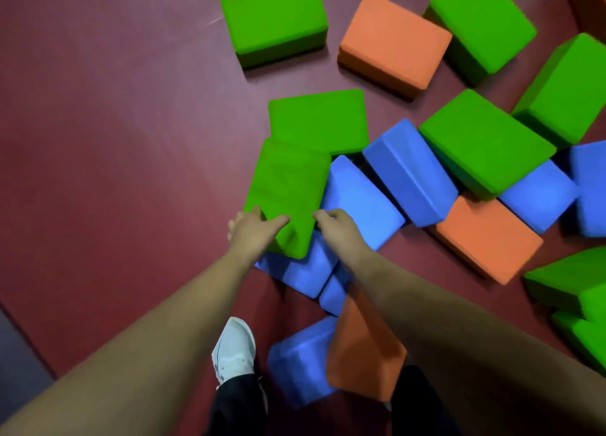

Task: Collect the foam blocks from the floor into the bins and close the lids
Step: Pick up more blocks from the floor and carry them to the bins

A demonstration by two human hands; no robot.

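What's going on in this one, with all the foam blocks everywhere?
A person bends over a red floor strewn with green, orange and blue foam blocks. The left hand and right hand both grip the near end of one green block, which lies tilted on top of some blue blocks. No bin is in view, and many blocks are not yet collected.

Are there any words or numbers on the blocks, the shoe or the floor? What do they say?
No words, numbers or signs can be read anywhere.
The green block in the left hand and right hand is plain.
The white shoe shows no label that can be read; the red floor has no writing.
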